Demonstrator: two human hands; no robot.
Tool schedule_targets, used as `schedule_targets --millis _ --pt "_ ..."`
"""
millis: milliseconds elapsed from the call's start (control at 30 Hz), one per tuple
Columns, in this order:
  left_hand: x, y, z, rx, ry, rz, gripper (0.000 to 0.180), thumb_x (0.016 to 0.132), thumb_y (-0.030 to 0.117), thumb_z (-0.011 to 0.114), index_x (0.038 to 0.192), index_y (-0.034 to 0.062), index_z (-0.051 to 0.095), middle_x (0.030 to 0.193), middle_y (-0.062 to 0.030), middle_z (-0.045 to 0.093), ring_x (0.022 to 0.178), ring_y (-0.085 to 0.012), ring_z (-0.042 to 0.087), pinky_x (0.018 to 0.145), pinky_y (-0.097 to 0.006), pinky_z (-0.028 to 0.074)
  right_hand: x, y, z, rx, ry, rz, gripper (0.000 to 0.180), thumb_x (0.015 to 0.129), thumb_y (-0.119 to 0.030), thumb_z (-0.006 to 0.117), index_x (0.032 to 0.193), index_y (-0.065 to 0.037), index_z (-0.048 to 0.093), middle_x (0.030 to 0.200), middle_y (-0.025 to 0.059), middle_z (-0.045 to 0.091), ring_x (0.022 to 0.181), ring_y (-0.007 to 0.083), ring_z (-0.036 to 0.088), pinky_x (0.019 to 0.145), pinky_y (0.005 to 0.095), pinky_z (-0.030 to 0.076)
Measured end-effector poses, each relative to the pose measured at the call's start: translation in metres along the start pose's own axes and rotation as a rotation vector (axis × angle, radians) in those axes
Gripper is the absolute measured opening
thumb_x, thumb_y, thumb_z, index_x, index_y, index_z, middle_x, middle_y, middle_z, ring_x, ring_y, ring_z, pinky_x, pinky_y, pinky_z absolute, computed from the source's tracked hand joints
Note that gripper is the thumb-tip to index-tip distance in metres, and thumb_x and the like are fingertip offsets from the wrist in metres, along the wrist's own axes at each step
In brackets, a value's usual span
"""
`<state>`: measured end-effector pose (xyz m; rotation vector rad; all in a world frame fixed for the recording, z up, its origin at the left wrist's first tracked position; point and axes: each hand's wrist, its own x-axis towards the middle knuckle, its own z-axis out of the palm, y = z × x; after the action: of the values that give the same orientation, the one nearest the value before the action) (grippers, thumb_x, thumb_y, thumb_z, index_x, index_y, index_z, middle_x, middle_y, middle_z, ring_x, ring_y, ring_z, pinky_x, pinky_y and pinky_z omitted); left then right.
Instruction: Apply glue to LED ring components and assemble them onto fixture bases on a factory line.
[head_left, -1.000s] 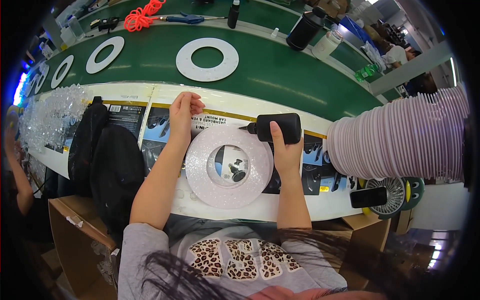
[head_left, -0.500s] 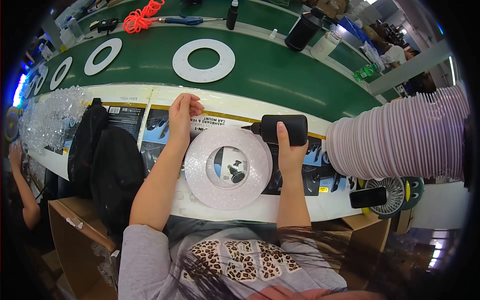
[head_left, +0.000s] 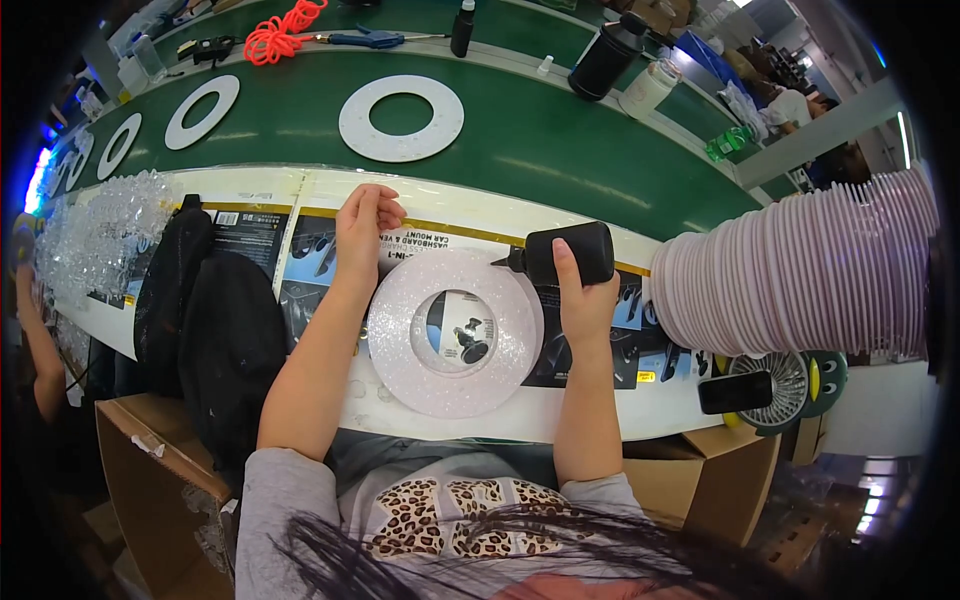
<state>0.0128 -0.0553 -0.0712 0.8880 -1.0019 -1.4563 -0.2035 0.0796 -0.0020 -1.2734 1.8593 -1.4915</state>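
Black plastic shows between the thumb and fingers of the right hand (head_left: 590, 294), which grips a squeeze bottle (head_left: 580, 254) tipped sideways. Its nozzle (head_left: 502, 262) points at the upper rim of a glittery ring (head_left: 395, 340) lying on a printed sheet (head_left: 312, 262); compared with a second ago, the tip sits farther right along that rim. The left hand (head_left: 368, 216) rests half open, fingers loosely bent, near the ring's upper left, much as before.

A white-covered table (head_left: 530, 415) adjoins a long green work surface (head_left: 560, 130). On the right, a pale grey beam (head_left: 825, 133) slants near a lit tube (head_left: 905, 142); bluish light (head_left: 40, 182) glows far left.
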Motion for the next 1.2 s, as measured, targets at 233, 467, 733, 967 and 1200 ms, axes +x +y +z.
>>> schedule_targets --millis 233,467,733,967,1200 --pt "-0.0016 0.0016 0.0016 0.002 0.004 -0.003 0.025 0.095 0.021 0.039 0.089 0.0029 0.056 0.072 -0.0038 0.057 0.064 -0.0080 0.050 0.062 -0.020 0.041 -0.0004 0.0001 -0.0007 -0.003 -0.021 0.008 0.026 0.086 -0.026 0.062 0.088 0.000 0.061 0.081 0.0044 0.064 0.075 0.0106 0.057 0.069 0.0246 0.045" --pt "-0.0006 0.0008 0.0001 0.004 0.007 -0.004 0.025 0.095 0.021 0.040 0.090 0.0030 0.056 0.072 -0.0037 0.057 0.064 -0.0077 0.049 0.062 -0.020 0.042 0.0000 0.0001 0.0003 0.000 -0.021 0.018 0.026 0.086 -0.026 0.062 0.088 0.000 0.061 0.081 0.0045 0.064 0.075 0.0107 0.057 0.069 0.0245 0.045" --pt "-0.0002 -0.0009 -0.0015 -0.004 0.006 -0.004 0.025 0.095 0.021 0.040 0.090 0.0030 0.056 0.072 -0.0036 0.057 0.064 -0.0076 0.049 0.062 -0.019 0.042 -0.0001 -0.0023 -0.0002 0.007 -0.007 0.021 0.024 0.086 -0.024 0.062 0.089 0.000 0.061 0.082 0.0037 0.063 0.075 0.0099 0.056 0.070 0.0238 0.045" --pt "-0.0005 -0.0008 -0.0009 0.001 0.006 -0.007 0.024 0.095 0.021 0.040 0.090 0.0032 0.056 0.072 -0.0034 0.057 0.064 -0.0074 0.049 0.062 -0.019 0.042 -0.0036 -0.0029 -0.0010 0.111 0.073 -0.040 0.020 0.085 -0.020 0.063 0.088 -0.001 0.060 0.081 0.0019 0.062 0.075 0.0090 0.055 0.070 0.0236 0.044" --pt "-0.0003 0.0014 0.0016 0.002 0.003 -0.010 0.024 0.095 0.021 0.040 0.090 0.0034 0.056 0.072 -0.0031 0.057 0.065 -0.0073 0.049 0.063 -0.019 0.042 -0.0094 -0.0001 0.0072 0.138 -0.010 -0.096 0.019 0.086 -0.021 0.061 0.087 -0.001 0.060 0.080 0.0015 0.061 0.074 0.0089 0.054 0.070 0.0234 0.044"
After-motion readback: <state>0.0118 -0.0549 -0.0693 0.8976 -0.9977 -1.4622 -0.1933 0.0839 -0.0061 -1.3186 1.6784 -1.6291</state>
